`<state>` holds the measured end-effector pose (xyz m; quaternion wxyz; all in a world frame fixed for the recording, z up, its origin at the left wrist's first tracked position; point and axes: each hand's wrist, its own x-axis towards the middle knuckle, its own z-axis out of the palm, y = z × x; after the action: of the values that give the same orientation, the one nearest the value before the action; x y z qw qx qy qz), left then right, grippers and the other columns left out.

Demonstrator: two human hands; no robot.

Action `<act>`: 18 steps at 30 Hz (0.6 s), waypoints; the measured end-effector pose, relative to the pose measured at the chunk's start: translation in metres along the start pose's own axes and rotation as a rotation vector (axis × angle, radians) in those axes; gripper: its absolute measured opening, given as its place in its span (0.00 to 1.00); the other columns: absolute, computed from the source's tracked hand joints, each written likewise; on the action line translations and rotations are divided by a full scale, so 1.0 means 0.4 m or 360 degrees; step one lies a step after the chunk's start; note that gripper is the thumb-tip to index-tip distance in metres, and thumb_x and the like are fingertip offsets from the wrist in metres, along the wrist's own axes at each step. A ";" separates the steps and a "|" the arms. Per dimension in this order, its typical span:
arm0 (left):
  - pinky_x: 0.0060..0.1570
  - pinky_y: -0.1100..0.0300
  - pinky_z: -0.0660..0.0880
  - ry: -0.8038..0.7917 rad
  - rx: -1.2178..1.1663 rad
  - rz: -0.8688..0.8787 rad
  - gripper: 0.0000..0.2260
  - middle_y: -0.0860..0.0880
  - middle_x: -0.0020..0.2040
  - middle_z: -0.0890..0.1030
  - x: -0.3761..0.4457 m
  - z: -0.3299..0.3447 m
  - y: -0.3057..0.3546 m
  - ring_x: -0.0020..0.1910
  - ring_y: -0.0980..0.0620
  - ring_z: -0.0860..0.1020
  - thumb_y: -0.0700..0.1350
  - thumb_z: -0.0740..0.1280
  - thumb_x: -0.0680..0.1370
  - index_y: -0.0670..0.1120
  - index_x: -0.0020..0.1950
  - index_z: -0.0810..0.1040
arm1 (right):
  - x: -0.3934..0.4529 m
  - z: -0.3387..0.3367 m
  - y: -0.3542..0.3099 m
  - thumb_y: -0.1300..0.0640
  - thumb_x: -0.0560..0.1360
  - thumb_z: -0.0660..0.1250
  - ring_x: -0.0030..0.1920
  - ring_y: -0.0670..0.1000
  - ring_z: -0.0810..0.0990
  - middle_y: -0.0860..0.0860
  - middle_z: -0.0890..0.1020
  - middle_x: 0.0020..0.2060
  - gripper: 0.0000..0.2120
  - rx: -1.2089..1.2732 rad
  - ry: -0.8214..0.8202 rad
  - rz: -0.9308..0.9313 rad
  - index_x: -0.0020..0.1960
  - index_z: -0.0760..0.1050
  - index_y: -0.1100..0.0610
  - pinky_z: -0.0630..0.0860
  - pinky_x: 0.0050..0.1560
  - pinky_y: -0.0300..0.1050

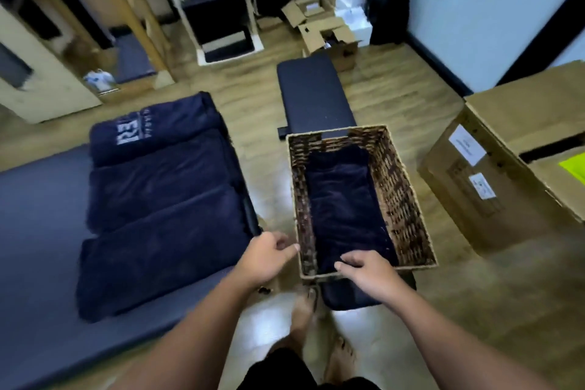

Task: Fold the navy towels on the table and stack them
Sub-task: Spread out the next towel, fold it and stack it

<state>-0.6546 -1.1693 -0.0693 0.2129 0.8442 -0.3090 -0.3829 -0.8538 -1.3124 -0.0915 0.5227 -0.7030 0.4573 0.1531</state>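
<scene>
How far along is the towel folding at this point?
Done: three folded navy towels lie in a row on the table, not yet stacked. In hand: both hands reach the wicker basket; right hand touches the towel inside, left hand its rim. Left: folding that towel, stacking.

towels point(164, 196): navy, one white-printed | basket point(402, 190): brown woven | table point(34, 231): grey | boxes point(519, 149): tan

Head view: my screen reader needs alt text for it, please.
Both hands reach to a wicker basket holding a navy towel: right hand at its near rim, left hand by its left corner. Folded navy towels lie on the table to the left.
</scene>
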 end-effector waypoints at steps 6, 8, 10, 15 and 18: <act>0.46 0.58 0.77 0.0239 -0.0043 -0.0138 0.11 0.54 0.49 0.84 -0.200 -0.094 -0.148 0.50 0.55 0.81 0.56 0.69 0.79 0.50 0.53 0.83 | -0.062 0.075 -0.044 0.39 0.73 0.73 0.63 0.43 0.78 0.44 0.80 0.64 0.29 -0.0066 -0.0309 -0.0137 0.70 0.77 0.51 0.70 0.71 0.47; 0.48 0.59 0.78 0.0331 -0.0062 -0.0164 0.12 0.55 0.51 0.84 -0.242 -0.138 -0.202 0.53 0.55 0.82 0.56 0.70 0.79 0.51 0.57 0.83 | -0.071 0.103 -0.084 0.40 0.74 0.73 0.63 0.44 0.78 0.44 0.81 0.62 0.27 -0.0128 -0.0326 -0.0210 0.69 0.77 0.49 0.71 0.70 0.45; 0.53 0.59 0.77 0.0446 -0.0046 -0.0196 0.13 0.56 0.52 0.84 -0.271 -0.184 -0.261 0.55 0.55 0.81 0.56 0.70 0.78 0.51 0.59 0.83 | -0.062 0.132 -0.127 0.41 0.74 0.74 0.64 0.46 0.78 0.46 0.81 0.61 0.26 -0.0135 -0.0294 -0.0273 0.69 0.77 0.50 0.73 0.69 0.46; 0.48 0.63 0.73 0.0784 -0.0203 -0.0282 0.13 0.57 0.46 0.83 -0.308 -0.301 -0.405 0.49 0.58 0.80 0.52 0.71 0.78 0.49 0.61 0.83 | -0.026 0.206 -0.264 0.44 0.74 0.75 0.62 0.45 0.79 0.48 0.81 0.61 0.25 -0.0105 -0.0139 -0.0401 0.68 0.78 0.50 0.75 0.65 0.44; 0.47 0.61 0.72 0.0903 -0.0181 -0.0308 0.13 0.56 0.44 0.81 -0.304 -0.357 -0.489 0.45 0.57 0.78 0.51 0.71 0.79 0.48 0.61 0.82 | 0.000 0.250 -0.354 0.49 0.74 0.76 0.57 0.43 0.81 0.49 0.83 0.58 0.21 -0.0037 -0.0014 -0.0444 0.64 0.79 0.54 0.75 0.60 0.39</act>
<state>-0.5359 -0.9279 -0.0353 0.3000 0.9297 -0.1333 -0.1669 -0.7140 -1.2198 -0.0479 0.5328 -0.7651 0.3511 0.0871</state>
